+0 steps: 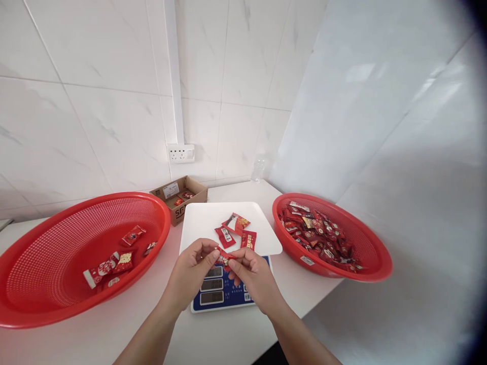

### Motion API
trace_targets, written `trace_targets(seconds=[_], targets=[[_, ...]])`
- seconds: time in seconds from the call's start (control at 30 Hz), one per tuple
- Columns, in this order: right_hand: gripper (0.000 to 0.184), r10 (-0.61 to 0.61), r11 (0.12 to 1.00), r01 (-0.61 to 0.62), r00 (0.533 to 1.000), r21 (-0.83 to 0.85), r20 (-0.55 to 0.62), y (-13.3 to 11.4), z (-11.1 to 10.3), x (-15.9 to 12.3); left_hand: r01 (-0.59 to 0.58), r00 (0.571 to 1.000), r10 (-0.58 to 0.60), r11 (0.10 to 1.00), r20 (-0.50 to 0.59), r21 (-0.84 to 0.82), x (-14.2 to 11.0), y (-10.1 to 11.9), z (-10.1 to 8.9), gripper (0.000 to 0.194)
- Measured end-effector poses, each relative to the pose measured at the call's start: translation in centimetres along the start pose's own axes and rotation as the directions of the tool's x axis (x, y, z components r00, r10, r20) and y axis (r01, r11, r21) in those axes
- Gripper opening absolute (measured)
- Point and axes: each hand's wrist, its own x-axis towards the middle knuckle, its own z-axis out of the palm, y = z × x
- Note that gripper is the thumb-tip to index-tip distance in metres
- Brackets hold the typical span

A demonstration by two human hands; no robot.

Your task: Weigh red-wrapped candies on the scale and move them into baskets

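Between both hands, just over the front of a digital scale (224, 306), is a small red snack packet (223, 256). My left hand (193, 268) pinches its left end, fingers closed. At the other end, my right hand (253, 276) grips it with thumb and curled fingers. On the scale's white tray (198, 218) lie several red packets (236, 223), apart from the held one. My hands partly cover the scale's blue panel and displays.
At left stands a red perforated basket (49, 238) with several packets inside. A fuller red basket (371, 253), heaped with packets, is at right. Behind the scale sits an open cardboard box (198, 193) with packets. A clear plastic bottle (258, 169) stands by the wall, near a socket (181, 153).
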Motion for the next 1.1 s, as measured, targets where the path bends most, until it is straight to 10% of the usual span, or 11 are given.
trace_targets(seconds=[0.37,0.53,0.73,1.1], targets=[[0.017,-0.19,0.964,0.182,0.982,-0.195,-0.023,0.6,-0.3,0.6,-0.034,0.998,0.034,0.999,-0.055,-0.001,0.5,-0.7,-0.1,0.024],[0.022,-0.285,0.734,0.212,0.958,-0.645,-0.01,1.0,-0.6,2.2,-0.069,0.968,0.15,0.93,-0.202,0.362,0.6,-0.8,-0.8,0.025],[0.026,-0.339,0.461,0.197,0.94,-0.865,0.033,1.5,-0.9,3.1,-0.088,0.952,0.202,0.899,-0.228,0.428,0.7,-0.4,-1.3,0.024],[0.026,-0.411,0.35,0.381,0.883,-0.856,0.225,0.7,-1.5,3.1,-0.083,0.956,0.201,0.882,-0.212,0.464,0.8,-0.6,-1.3,0.028]])
